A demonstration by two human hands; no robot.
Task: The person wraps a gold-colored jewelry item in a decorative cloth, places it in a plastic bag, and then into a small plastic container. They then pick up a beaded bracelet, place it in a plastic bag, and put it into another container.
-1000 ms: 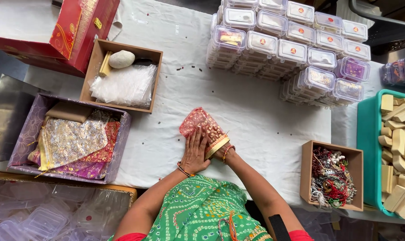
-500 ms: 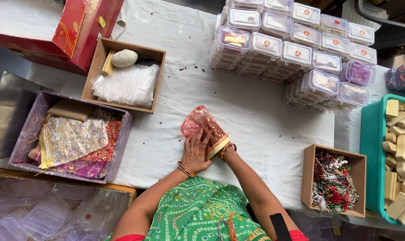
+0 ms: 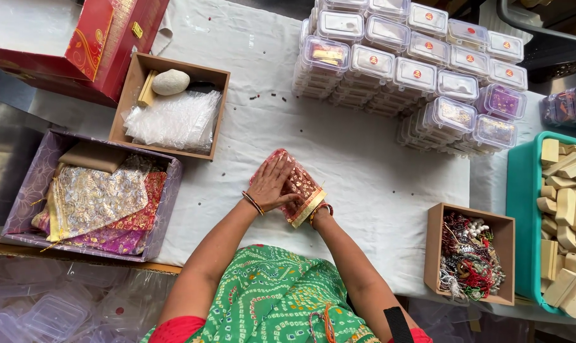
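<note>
on the white cloth-covered table (image 3: 364,165), just in front of the person's green patterned top, lies a red and gold drawstring pouch (image 3: 297,184) with a gold band along its open end. the left hand (image 3: 272,184) lies flat on top of the pouch, fingers spread and pressing it down. the right hand (image 3: 310,213) is at the pouch's gold-banded mouth, mostly hidden under the fabric, so i cannot tell how its fingers are set; only the wrist with red bangles shows.

left of the pouch, well apart, sits a purple box (image 3: 167,209) filled with more pouches in silver, red and magenta. beyond that box stands a brown cardboard tray (image 3: 221,111) holding clear plastic bags and a pale stone. further from the pouch, at the far left, is a red ornate gift box (image 3: 110,44). beyond the pouch to the right rise stacks of clear lidded plastic containers (image 3: 415,73). right of the pouch, near the table's near edge, is a small brown box (image 3: 437,248) of beaded threads, and past it a teal tray (image 3: 523,216) of pale wooden blocks.
</note>
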